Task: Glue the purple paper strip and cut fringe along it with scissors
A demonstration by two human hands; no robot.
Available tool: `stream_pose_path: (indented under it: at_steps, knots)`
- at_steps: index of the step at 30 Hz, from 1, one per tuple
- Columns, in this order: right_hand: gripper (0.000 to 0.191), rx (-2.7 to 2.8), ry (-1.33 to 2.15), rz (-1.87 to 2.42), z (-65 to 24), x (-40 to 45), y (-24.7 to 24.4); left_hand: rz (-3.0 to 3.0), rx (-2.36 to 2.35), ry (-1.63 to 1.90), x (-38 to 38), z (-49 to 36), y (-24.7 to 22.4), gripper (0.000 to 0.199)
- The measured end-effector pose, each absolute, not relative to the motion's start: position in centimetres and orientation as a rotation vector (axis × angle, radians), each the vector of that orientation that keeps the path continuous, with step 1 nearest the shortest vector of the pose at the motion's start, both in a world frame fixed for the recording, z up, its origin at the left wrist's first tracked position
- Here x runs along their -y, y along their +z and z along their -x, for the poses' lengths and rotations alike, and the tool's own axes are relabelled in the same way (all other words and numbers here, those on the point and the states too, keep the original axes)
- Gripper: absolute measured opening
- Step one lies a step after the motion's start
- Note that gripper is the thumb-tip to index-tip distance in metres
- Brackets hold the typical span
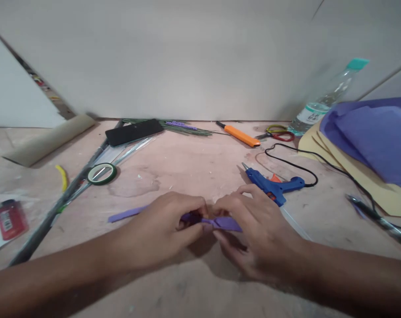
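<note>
Pinkish tabletop (193,161) is pretty busy, left hand (169,221) and right hand (258,227) pinched nearly closed on a purple strip (228,224), so one stray knuckle could knock that glue gun (260,180) at their 2 o'clock

The left grip (170,218) is a bare human hand with slim fingers and rounded knuckles; its wrist widens smoothly into the left forearm (84,256), uncovered to the near left edge. The right grip (264,232) is likewise a bare hand, its right forearm (346,269) uncovered to the near right edge.
</note>
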State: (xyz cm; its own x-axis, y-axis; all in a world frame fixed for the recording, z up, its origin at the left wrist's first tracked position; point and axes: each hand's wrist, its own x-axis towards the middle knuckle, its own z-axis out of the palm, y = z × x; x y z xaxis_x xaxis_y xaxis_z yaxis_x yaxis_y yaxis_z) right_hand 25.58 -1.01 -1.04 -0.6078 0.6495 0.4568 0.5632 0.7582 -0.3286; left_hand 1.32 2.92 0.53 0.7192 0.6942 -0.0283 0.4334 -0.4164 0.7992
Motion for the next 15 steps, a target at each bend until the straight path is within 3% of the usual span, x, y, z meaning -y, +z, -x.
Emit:
stream_pose_path:
  at_steps: [3, 7, 11, 15]
  knots:
    - [0.042, 2.256, 0.404, 0.957, -25.9, 1.2, -1.2, -2.224, -0.757, 0.532, -2.4, -1.2, -0.6, 0.014]
    - [0.031, 2.134, 0.503, 0.882, -26.5, 1.0, -1.2, -2.414, -0.644, 0.607, -2.4, -1.1, -1.5, 0.010]
    - [0.034, 2.177, 0.647, 0.789, -26.4, 0.7, -1.2, -2.550, -0.617, 0.669, -2.6, -0.9, -1.6, 0.009]
    - [0.014, 2.265, 0.702, 0.884, -26.1, 0.8, -1.1, -2.630, -0.557, 0.701, -2.6, -0.7, -1.9, 0.008]
